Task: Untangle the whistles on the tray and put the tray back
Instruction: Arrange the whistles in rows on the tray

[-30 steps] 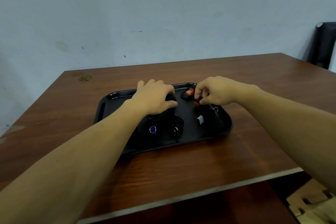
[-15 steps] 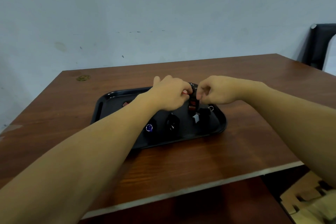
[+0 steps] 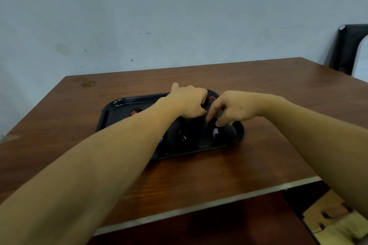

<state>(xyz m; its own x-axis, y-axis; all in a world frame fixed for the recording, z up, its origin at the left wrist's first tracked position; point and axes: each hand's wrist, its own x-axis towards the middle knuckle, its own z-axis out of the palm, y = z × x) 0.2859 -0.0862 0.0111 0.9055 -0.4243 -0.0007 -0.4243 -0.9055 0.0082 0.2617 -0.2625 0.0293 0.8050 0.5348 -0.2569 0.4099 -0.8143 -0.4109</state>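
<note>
Shallow black plastic tray w/ rounded corners (image 3: 111, 105) lying flat, mid brown wooden table (image 3: 258, 89), small whistles spread over it. Left hand (image 3: 187, 103) over far-right part of tray, fingers curled down round a dark whistle w/ red marking (image 3: 211, 98); grip narrow, mostly hidden behind knuckles. Right hand (image 3: 233, 107) just beside it, forefinger and thumb reaching down toward tray floor; can't tell whether pinching a cord or touching nothing.

Handling, as a guess: whistles light, hard, slick plastic, apt to skid on smooth tray; cords probably thin and limp, too dark to make out vs black tray. Best taken at whistle body w/ one hand, loop or ring w/ other, easing apart, no yanking. Tray stiff, light; lift by both short rims, kept level.

Count, visible only: 1 tray; approx. 5 whistle-like bits: red-marked one in left hand, red-orange one (image 3: 134, 112) far left, white-tipped one (image 3: 215, 132) near right, dark one w/ metal ring (image 3: 183, 137) near centre, purple glint (image 3: 161, 141) at left forearm edge. More possibly hidden under hands.
</note>
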